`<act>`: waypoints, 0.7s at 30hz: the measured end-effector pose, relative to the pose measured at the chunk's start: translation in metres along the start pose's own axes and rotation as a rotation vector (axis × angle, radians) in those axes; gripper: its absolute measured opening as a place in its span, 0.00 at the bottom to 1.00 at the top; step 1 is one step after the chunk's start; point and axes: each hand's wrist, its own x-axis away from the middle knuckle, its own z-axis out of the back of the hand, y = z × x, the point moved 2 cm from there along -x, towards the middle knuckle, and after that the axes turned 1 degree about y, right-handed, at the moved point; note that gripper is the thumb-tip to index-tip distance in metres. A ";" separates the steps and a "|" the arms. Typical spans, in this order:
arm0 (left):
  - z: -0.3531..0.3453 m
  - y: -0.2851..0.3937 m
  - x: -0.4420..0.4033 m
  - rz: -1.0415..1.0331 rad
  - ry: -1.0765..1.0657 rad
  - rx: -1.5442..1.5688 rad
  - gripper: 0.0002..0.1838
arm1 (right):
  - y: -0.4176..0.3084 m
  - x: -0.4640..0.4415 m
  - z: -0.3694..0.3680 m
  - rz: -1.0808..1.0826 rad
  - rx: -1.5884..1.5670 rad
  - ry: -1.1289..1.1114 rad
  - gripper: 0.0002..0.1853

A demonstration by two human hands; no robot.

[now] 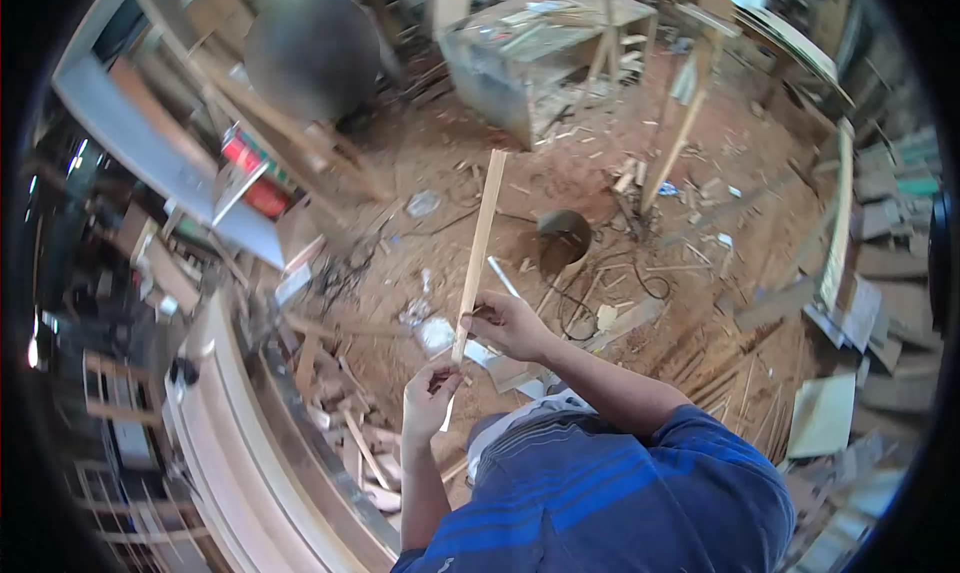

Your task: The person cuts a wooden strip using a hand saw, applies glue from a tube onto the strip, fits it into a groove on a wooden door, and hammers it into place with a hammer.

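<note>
A long, narrow wooden strip point(482, 235) slants upward in front of my body, its far end pointing away from me. Near its lower end, my left hand point(430, 393) is closed around it, fingers curled. Farther up, my right hand point(510, 326) pinches the same strip between thumb and fingers. The strip is held clear above the littered floor. Part of its lower end is covered by my left fingers.
A workbench with a long pale board point(230, 433) runs along the left. Scrap wood and cables cover the dirt floor point(430, 163). A dark bucket-like container point(563, 235) stands ahead. Beyond it is a box-shaped table point(490, 58) with wood pieces. Stacked boards point(890, 273) line the right.
</note>
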 end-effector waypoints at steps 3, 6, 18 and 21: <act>-0.023 0.003 -0.050 -0.038 -0.093 -0.001 0.09 | 0.003 -0.004 0.031 -0.003 -0.038 0.170 0.15; -0.036 0.007 -0.079 -0.070 -0.192 0.070 0.05 | 0.005 0.003 0.043 -0.079 -0.032 0.264 0.17; -0.088 -0.009 -0.126 -0.036 -0.694 0.212 0.10 | 0.022 0.072 0.052 -0.120 -0.040 0.793 0.21; -0.129 0.006 -0.134 -0.081 -0.762 0.055 0.09 | 0.032 0.097 0.094 -0.174 -0.075 0.838 0.21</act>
